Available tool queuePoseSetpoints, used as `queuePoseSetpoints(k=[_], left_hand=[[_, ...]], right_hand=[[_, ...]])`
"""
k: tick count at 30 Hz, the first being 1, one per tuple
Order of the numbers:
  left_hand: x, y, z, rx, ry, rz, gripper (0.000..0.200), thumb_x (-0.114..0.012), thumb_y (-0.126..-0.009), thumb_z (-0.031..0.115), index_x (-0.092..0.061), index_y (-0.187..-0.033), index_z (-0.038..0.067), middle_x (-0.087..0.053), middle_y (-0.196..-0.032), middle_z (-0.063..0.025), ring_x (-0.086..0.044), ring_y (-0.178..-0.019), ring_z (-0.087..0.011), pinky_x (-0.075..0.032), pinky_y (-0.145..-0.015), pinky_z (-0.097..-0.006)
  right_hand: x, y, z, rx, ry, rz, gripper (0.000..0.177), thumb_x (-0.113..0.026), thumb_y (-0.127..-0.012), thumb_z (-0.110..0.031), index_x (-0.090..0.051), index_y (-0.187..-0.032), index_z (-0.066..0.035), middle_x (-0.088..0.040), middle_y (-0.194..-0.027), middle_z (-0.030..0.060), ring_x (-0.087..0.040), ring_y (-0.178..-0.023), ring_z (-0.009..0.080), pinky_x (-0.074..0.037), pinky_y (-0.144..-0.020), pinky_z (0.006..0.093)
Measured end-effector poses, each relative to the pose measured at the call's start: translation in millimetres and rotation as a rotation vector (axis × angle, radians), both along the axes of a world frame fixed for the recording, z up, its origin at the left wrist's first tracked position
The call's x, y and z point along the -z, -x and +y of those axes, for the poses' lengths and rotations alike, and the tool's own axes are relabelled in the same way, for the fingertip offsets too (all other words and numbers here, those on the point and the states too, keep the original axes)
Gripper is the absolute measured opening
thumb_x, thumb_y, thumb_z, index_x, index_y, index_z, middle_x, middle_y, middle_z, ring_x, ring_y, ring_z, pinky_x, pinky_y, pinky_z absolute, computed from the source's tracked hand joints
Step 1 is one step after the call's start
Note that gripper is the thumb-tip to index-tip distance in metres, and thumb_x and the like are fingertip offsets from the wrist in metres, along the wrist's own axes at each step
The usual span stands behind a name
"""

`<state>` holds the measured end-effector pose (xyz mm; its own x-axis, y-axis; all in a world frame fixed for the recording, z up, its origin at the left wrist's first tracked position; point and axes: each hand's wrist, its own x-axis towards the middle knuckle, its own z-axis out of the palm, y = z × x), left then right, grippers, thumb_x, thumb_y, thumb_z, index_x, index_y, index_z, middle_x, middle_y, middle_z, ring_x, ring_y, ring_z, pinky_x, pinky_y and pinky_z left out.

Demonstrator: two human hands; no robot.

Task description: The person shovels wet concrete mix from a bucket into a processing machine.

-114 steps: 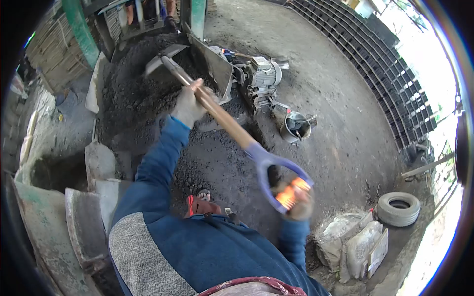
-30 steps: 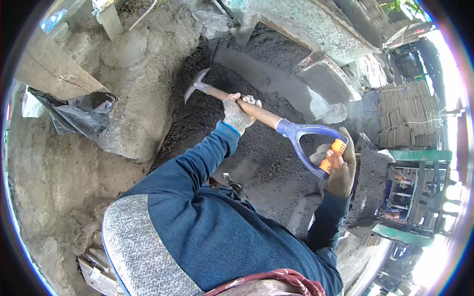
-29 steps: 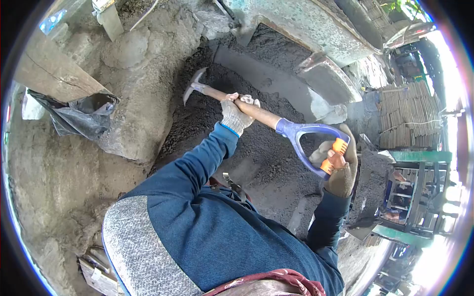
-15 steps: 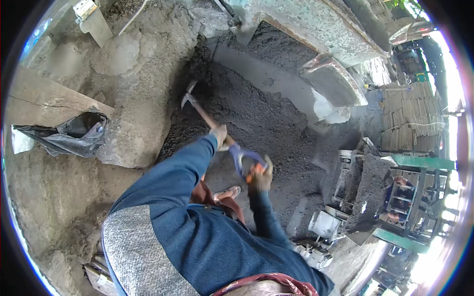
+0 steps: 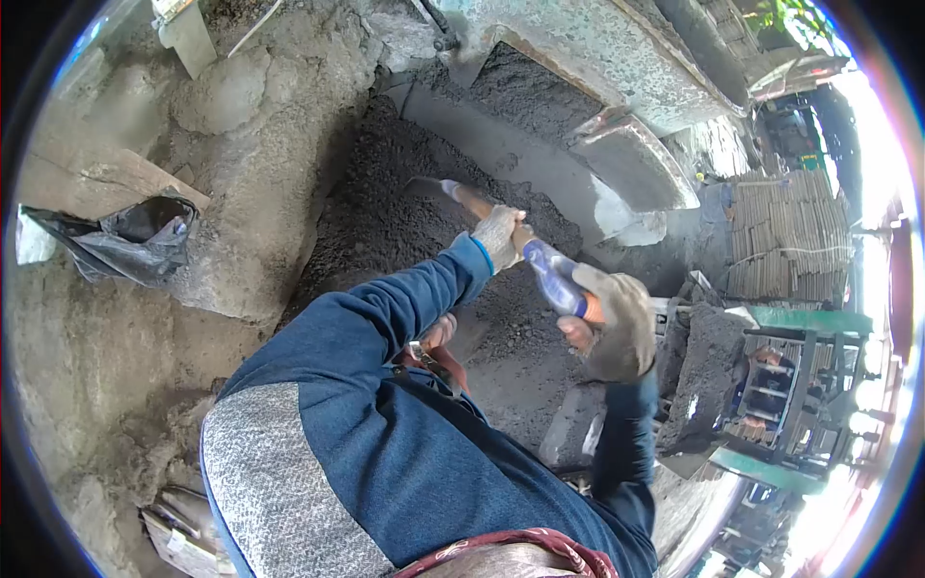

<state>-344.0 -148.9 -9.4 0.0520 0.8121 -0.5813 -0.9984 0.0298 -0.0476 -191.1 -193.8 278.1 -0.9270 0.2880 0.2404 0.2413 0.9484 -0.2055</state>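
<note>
A shovel (image 5: pixel 469 199) slants across the middle, its wooden shaft leading to a blue handle with an orange grip. Partway along the shaft, my left hand (image 5: pixel 498 237) is closed around it, a blue band at the wrist. My right hand (image 5: pixel 621 328), closer to the camera, is wrapped around the grip at the handle's end. The shovel's far end meets a heap of dark, wet, grainy mix (image 5: pixel 361 207), and most of the blade is hidden there.
A black plastic bag (image 5: pixel 145 241) lies at left near a wooden board (image 5: pixel 106 178). A worn metal trough (image 5: pixel 559 58) stands at the back. At right are stacked boards (image 5: pixel 785 236) and a green-framed machine (image 5: pixel 809 320), with another person's hand (image 5: pixel 771 356) beyond.
Both hands and the shovel have moved right, and my right hand has come up closer to the camera. The metal head, visible before, is now mostly hidden at the mix.
</note>
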Motion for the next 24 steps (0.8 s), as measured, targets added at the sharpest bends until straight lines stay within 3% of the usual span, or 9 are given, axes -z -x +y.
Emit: queuePoseSetpoints(k=[5,9,13,15,16,17,19,22,24], left_hand=[[-88.0,2.8,39.0,-0.24,-0.472,0.013,0.026,-0.064,-0.092,0.026,-0.05,-0.098,0.005,-0.057,-0.091,-0.0097,-0.061,-0.081,-0.022,-0.055,-0.079,-0.0393],[-147.8,32.4,78.1,-0.274,-0.255,0.147,0.034,-0.065,-0.093,0.032,-0.051,-0.106,0.003,-0.063,-0.098,-0.0132,-0.067,-0.085,-0.023,-0.061,-0.079,-0.0384],[-24.2,44.9,105.1,-0.393,-0.256,-0.162,0.03,-0.053,-0.099,0.037,-0.056,-0.104,0.008,-0.064,-0.096,-0.0096,-0.066,-0.087,-0.0272,-0.057,-0.081,-0.0488],[86.3,23.7,80.4,-0.47,-0.202,0.004,0.026,-0.056,-0.098,0.033,-0.057,-0.101,0.007,-0.06,-0.093,-0.0099,-0.06,-0.081,-0.0264,-0.055,-0.078,-0.0466],[101.1,17.1,53.5,-0.337,-0.096,0.19,0.022,-0.062,-0.095,0.029,-0.056,-0.098,0.007,-0.059,-0.088,-0.0096,-0.06,-0.08,-0.0256,-0.055,-0.074,-0.0443],[89.8,5.7,30.8,-0.169,0.13,0.169,0.022,-0.064,-0.092,0.026,-0.055,-0.095,0.006,-0.058,-0.085,-0.0094,-0.06,-0.074,-0.0249,-0.056,-0.068,-0.0432],[128.6,-41.3,9.8,-0.123,0.082,0.173,0.021,-0.066,-0.089,0.022,-0.059,-0.091,0.002,-0.06,-0.077,-0.0097,-0.06,-0.063,-0.0251,-0.055,-0.06,-0.0422],[145.6,-80.0,-25.3,0.339,0.443,0.688,0.017,-0.065,-0.085,0.015,-0.058,-0.074,0.004,-0.056,-0.061,-0.0096,-0.058,-0.052,-0.0239,-0.052,-0.053,-0.0414],[110.9,-72.1,-52.7,0.197,0.178,0.604,0.016,-0.067,-0.084,0.013,-0.059,-0.074,0.003,-0.057,-0.061,-0.0092,-0.058,-0.052,-0.0234,-0.051,-0.053,-0.0395]], right_hand=[[-43.0,21.0,40.0,0.152,-0.169,0.119,0.051,-0.083,-0.07,-0.009,-0.064,-0.116,-0.007,-0.071,-0.101,0.0136,-0.071,-0.086,0.0259,-0.056,-0.074,0.0362],[-48.1,53.2,97.8,0.187,-0.116,0.205,0.041,-0.076,-0.077,-0.012,-0.063,-0.116,-0.009,-0.071,-0.098,0.0147,-0.071,-0.087,0.0302,-0.056,-0.074,0.0382],[100.3,95.4,163.2,0.353,-0.059,-0.219,0.035,-0.07,-0.083,-0.024,-0.061,-0.113,-0.009,-0.07,-0.091,0.0173,-0.071,-0.085,0.0354,-0.055,-0.07,0.0427],[173.3,69.4,144.0,0.073,0.107,-0.097,0.039,-0.072,-0.079,-0.021,-0.06,-0.112,-0.005,-0.068,-0.08,0.0189,-0.067,-0.07,0.0409,-0.053,-0.062,0.0485],[180.9,52.4,123.4,-0.023,0.197,0.056,0.036,-0.074,-0.075,-0.018,-0.06,-0.106,-0.005,-0.067,-0.078,0.0183,-0.065,-0.063,0.0406,-0.052,-0.058,0.049],[187.7,28.6,99.4,0.015,0.236,-0.052,0.035,-0.074,-0.075,-0.019,-0.061,-0.105,-0.006,-0.068,-0.079,0.0176,-0.066,-0.066,0.0391,-0.052,-0.061,0.0485],[238.4,-33.9,65.3,-0.021,0.286,-0.283,0.038,-0.073,-0.076,-0.025,-0.063,-0.107,-0.007,-0.069,-0.085,0.0162,-0.067,-0.077,0.0366,-0.052,-0.068,0.0475],[267.0,-87.2,27.5,-0.14,0.482,-0.398,0.044,-0.071,-0.079,-0.036,-0.064,-0.11,-0.007,-0.069,-0.092,0.0148,-0.067,-0.089,0.0342,-0.05,-0.078,0.0456],[248.4,-83.3,20.0,-0.154,0.676,-0.203,0.045,-0.068,-0.083,-0.041,-0.065,-0.11,-0.006,-0.069,-0.092,0.0138,-0.067,-0.09,0.0324,-0.05,-0.08,0.0438]])
